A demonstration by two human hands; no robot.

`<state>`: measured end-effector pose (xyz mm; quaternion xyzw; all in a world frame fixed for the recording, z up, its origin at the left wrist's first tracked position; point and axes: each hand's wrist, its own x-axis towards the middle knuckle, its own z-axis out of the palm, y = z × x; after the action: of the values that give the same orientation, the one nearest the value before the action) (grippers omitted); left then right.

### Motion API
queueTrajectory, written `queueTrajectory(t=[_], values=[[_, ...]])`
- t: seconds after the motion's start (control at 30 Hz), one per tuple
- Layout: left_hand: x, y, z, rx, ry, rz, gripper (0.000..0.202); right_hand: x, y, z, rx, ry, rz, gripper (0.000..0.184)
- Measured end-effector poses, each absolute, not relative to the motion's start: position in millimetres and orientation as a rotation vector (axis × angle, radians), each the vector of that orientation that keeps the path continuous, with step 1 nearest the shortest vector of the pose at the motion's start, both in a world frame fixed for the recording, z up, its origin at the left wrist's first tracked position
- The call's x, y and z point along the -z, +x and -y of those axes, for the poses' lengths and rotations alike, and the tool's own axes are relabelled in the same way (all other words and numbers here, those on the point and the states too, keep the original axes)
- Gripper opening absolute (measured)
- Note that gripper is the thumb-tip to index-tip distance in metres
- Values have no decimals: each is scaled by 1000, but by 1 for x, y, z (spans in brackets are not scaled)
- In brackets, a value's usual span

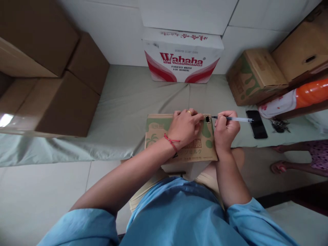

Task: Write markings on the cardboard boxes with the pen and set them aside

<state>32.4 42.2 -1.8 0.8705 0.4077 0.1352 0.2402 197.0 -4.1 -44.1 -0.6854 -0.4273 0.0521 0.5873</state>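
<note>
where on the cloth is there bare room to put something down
Widest: the green cloth between the stacked brown cardboard boxes and the printed brown cardboard under the left hand. A smaller strip: between that cardboard and the white-and-red carton. Crowded: the right end, with black phone, metal keys and orange-and-white cylinder.

Wahaha box [183, 65]: my landmark, white and red, upright on the cloth-covered counter [120, 102].
Brown cartons [70, 106]: stacked, well left of the Wahaha box.
Green-print carton [242, 80]: right of it; I see a larger slotted carton [294, 54] farther right.
Orange-and-white cylinder [294, 97]: far right of it, contents unclear to me.
Phone [257, 124]: dark, right of it and nearer my camera.
Keys [280, 125]: bunched, same side, farther right.
Another person's legs [298, 165]: far right of it, nearer my camera.
</note>
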Motion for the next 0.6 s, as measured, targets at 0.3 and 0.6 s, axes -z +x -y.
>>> queueTrajectory(t=[0.3,0.6], values=[[2,33,-43,-383,2378,-1113,31,37,194,8,-78,-1682,1005,13],[2,32,-42,-397,2377,-1111,31,38,194,8,-114,-1621,986,13]])
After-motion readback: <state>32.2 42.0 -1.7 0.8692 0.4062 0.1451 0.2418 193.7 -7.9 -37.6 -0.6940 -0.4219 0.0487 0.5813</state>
